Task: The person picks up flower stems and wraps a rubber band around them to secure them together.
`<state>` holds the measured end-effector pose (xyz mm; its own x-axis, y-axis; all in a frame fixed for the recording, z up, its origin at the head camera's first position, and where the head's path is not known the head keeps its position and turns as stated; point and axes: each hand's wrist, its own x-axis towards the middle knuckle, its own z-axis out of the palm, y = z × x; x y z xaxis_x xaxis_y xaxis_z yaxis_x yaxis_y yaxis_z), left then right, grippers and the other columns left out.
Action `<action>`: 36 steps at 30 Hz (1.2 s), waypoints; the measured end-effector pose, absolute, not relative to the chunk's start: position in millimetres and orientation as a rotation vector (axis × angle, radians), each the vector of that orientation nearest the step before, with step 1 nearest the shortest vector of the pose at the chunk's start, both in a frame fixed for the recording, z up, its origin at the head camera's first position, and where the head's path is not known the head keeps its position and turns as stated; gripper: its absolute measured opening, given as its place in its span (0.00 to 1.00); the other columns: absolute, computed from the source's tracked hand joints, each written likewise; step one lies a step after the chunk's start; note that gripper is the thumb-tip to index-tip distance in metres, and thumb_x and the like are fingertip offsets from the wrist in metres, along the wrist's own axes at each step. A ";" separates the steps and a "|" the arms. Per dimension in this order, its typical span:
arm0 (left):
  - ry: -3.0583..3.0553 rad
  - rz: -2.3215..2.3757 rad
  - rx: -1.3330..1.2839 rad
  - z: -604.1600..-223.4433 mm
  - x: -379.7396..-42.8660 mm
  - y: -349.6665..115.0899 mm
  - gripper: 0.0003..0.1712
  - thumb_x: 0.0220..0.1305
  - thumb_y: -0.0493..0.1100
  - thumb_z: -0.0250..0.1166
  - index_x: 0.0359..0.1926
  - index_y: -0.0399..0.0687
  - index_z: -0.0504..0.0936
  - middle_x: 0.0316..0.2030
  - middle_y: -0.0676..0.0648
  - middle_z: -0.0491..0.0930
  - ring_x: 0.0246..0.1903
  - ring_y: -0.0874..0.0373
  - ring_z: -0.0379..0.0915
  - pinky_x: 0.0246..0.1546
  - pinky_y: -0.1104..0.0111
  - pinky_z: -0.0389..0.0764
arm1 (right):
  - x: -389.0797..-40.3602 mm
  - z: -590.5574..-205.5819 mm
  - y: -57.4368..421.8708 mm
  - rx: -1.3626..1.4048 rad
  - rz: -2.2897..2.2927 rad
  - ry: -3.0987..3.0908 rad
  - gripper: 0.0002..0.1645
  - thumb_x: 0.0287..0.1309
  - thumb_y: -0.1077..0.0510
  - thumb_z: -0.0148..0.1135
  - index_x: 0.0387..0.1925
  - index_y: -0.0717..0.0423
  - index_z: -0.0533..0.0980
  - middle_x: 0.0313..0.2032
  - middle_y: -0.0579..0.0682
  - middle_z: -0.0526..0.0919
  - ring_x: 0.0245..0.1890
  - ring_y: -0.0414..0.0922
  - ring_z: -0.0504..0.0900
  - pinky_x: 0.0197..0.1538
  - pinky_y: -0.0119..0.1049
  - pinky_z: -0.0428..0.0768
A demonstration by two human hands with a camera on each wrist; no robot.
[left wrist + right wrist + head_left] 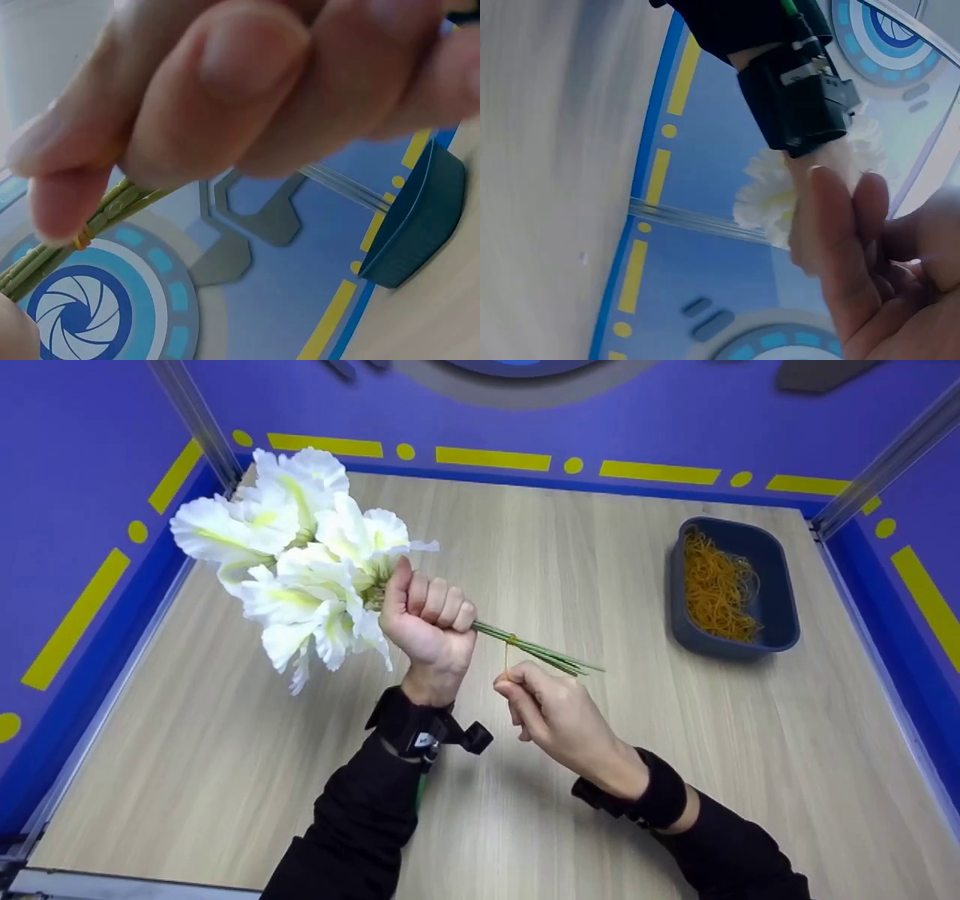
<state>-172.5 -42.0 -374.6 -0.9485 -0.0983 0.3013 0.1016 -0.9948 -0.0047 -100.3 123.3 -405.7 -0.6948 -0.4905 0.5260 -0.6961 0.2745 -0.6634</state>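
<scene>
Nearest the left wrist camera, the right hand (pixel 555 716) pinches a thin loop of a yellow-orange rubber band (pixel 512 640) between thumb and index finger. The loop is drawn out from the stems (pixel 551 654) toward that hand; the rest of the band lies wound around them, gathering them into a bundle. The stems are green, slender and slightly uneven at their cut ends. The left hand (pixel 431 619) grips the same bundle above the band, fingers curled round it and thumb toward the blooms. The white flowers (pixel 307 600), ruffled and yellow-green at their centres, spread beyond the thumb side of that hand. The bouquet is held in the air over the left and middle part of the table (pixel 817 735), tilted, stem ends to the right.

Each wrist bears a black strap, left (pixel 405 727) and right (pixel 664 795), below which are black sleeves (pixel 352 810).

At the far right of the table stands a dark blue-grey bin (pixel 776 570), containing a tangled heap of rubber bands (pixel 716 592), mostly on its left side. Blue panels (pixel 675 427) with yellow dashes (pixel 493 458) enclose the table, with metal posts (pixel 199 424) at the corners.
</scene>
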 end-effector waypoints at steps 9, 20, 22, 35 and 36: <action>0.045 -2.969 -0.472 -373.6 -177.7 -53.5 0.31 0.81 0.48 0.29 0.13 0.55 0.48 0.11 0.57 0.44 0.11 0.66 0.37 0.11 0.75 0.40 | -107.3 -388.4 142.9 1.020 1.276 -2.418 0.03 0.67 0.65 0.64 0.36 0.57 0.77 0.23 0.42 0.80 0.17 0.35 0.77 0.22 0.23 0.75; -0.104 -2.902 -0.489 -375.8 -182.0 -56.3 0.31 0.81 0.47 0.28 0.14 0.54 0.48 0.11 0.57 0.44 0.11 0.67 0.37 0.11 0.75 0.41 | -98.0 -381.7 145.5 1.098 1.120 -2.467 0.04 0.69 0.61 0.63 0.35 0.54 0.80 0.26 0.41 0.82 0.21 0.30 0.77 0.25 0.21 0.75; -0.182 -2.928 -0.539 -376.7 -181.1 -54.3 0.30 0.81 0.46 0.31 0.14 0.54 0.48 0.11 0.57 0.45 0.11 0.67 0.38 0.11 0.75 0.41 | -98.2 -379.9 147.2 1.136 1.115 -2.423 0.03 0.68 0.62 0.64 0.36 0.55 0.80 0.27 0.41 0.81 0.22 0.31 0.77 0.25 0.21 0.76; -0.598 -3.345 -0.897 -360.9 -155.9 -39.4 0.35 0.68 0.49 0.62 0.14 0.54 0.47 0.11 0.57 0.44 0.11 0.66 0.36 0.12 0.74 0.39 | -131.2 -367.4 178.5 1.054 1.192 -2.237 0.09 0.58 0.72 0.69 0.37 0.58 0.84 0.30 0.47 0.86 0.19 0.35 0.78 0.25 0.22 0.76; -0.564 -3.356 -0.918 -360.1 -153.9 -39.0 0.35 0.69 0.48 0.61 0.14 0.54 0.47 0.11 0.57 0.44 0.11 0.66 0.36 0.12 0.74 0.39 | -134.9 -369.9 178.7 1.044 1.220 -2.226 0.09 0.57 0.72 0.69 0.37 0.58 0.84 0.29 0.46 0.85 0.18 0.35 0.78 0.25 0.23 0.76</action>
